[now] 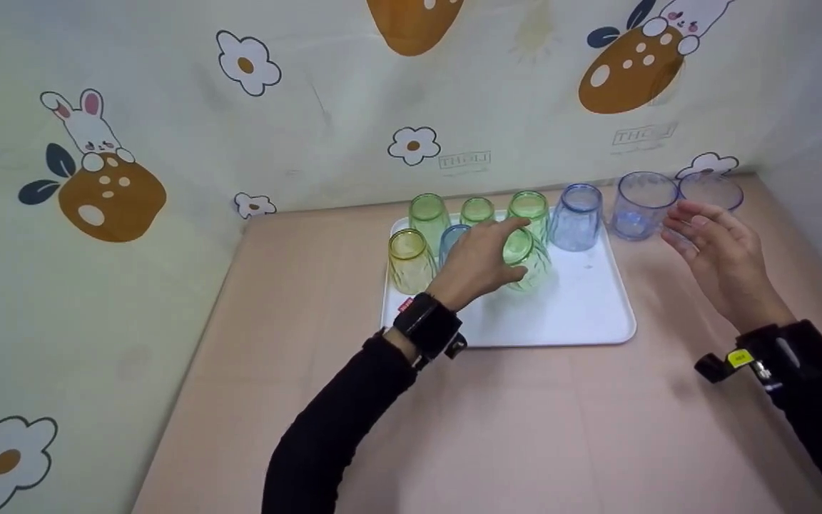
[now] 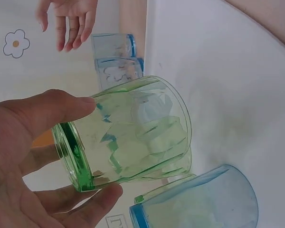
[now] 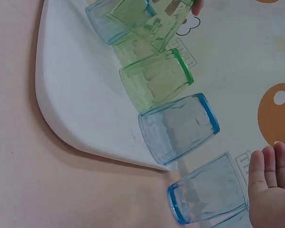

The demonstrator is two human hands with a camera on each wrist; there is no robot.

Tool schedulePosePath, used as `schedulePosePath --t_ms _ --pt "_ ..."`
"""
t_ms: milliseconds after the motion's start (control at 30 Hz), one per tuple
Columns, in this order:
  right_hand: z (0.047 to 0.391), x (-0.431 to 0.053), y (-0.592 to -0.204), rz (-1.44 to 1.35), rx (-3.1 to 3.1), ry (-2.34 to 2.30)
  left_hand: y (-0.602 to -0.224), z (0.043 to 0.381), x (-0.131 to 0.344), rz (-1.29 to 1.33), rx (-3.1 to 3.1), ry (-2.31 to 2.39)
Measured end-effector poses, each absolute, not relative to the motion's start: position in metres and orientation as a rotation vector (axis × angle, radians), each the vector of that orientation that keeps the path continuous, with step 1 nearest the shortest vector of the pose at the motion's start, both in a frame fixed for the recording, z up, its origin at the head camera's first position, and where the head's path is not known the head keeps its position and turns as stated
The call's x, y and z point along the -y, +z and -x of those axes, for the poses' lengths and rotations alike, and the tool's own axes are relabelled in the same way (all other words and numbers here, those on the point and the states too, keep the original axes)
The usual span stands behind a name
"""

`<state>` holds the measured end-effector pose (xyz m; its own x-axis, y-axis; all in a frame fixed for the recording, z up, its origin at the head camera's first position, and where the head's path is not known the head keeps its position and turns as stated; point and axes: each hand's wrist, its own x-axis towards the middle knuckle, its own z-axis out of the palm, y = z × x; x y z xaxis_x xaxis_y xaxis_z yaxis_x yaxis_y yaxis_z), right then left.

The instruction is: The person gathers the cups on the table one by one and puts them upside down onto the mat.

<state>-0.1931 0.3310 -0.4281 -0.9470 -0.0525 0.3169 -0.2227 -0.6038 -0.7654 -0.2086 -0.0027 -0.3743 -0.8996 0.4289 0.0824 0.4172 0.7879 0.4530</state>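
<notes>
My left hand (image 1: 479, 260) grips a green glass (image 1: 531, 268) by its thick base, thumb on one side and fingers on the other. The glass is upside down, its rim facing the white tray (image 1: 561, 325); the left wrist view shows the grip on the base closely. Beside that hand a blue glass (image 1: 452, 239) is partly hidden, with a yellow glass (image 1: 412, 265) to its left. My right hand (image 1: 728, 268) is raised by two blue glasses, one nearer (image 1: 639, 210) and one farther right (image 1: 712, 191), its fingers extended and nothing held.
Along the tray's back stand upside-down glasses: a green one (image 1: 427, 214), a smaller-looking green one (image 1: 477, 208), another green one (image 1: 529, 207) and a blue one (image 1: 577, 221). The two blue glasses right of the tray stand upright on the table (image 1: 511, 421). A patterned wall sheet (image 1: 340, 143) rises behind.
</notes>
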Motion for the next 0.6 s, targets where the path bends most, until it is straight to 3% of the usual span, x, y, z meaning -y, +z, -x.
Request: schedulePosePath --t_ms 600 --pt "0.196 -0.332 -0.436 -0.496 1.211 2.79 -0.38 0.221 -0.005 -0.667 -3.005 0.552"
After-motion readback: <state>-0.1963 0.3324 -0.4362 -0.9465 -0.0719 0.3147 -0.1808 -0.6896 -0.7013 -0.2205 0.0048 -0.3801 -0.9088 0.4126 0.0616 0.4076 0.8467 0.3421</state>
